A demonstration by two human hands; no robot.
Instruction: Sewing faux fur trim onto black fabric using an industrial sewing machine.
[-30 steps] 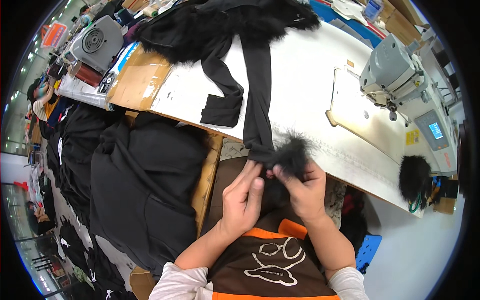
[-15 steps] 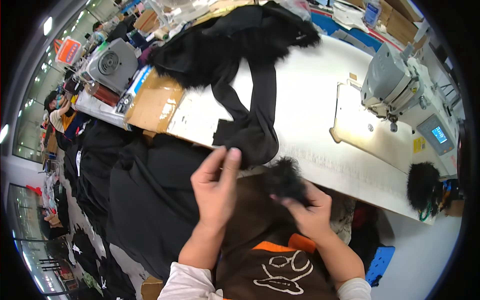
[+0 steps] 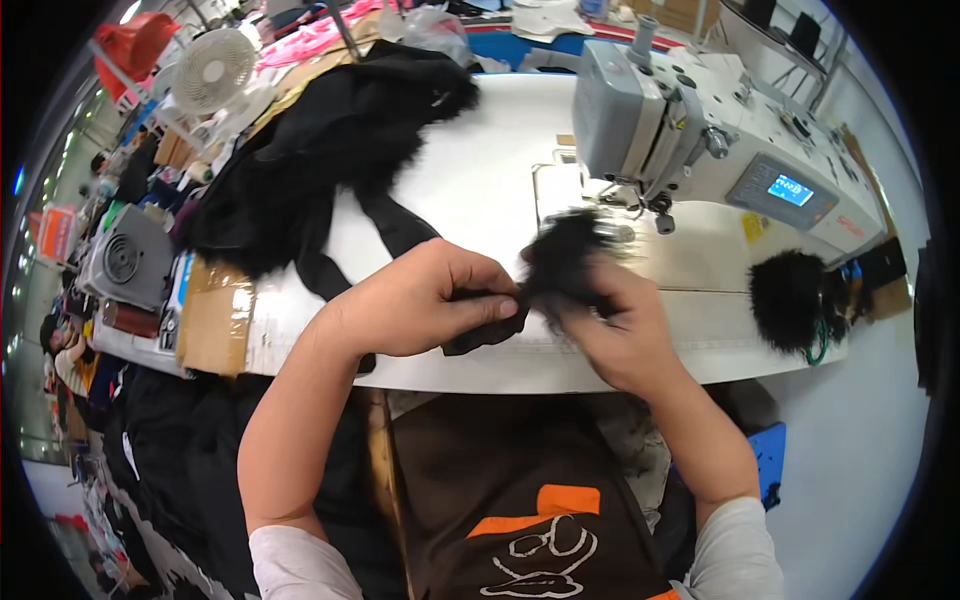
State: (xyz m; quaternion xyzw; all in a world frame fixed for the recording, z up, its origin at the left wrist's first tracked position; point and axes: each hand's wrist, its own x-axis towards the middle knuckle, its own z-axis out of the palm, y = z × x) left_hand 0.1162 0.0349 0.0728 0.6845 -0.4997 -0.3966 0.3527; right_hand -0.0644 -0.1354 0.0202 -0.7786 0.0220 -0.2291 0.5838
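My left hand [image 3: 430,297] pinches the end of a black fabric strap [image 3: 480,335] over the front of the white sewing table. Closed round a black fluffy pompom [image 3: 568,255], my right hand [image 3: 622,325] holds it against the strap's end; its edges are blurred by motion. Two long straps run back from there to a black fur-trimmed garment [image 3: 300,165] lying on the table's left part. Just beyond the pompom stands the head of a sewing machine [image 3: 625,120], with its presser foot behind my right hand.
Another black fluffy ball [image 3: 790,300] hangs at the table's right end. A lit control panel [image 3: 790,190] sits on the machine. Brown cardboard [image 3: 212,315] is taped to the left edge, near a white fan [image 3: 212,70]. Dark cloth [image 3: 200,470] is heaped below the table.
Both hands have moved up over the table, and the pompom has come close to the needle area. My left hand, free before, now grips the strap. The whole view has shifted rightward.
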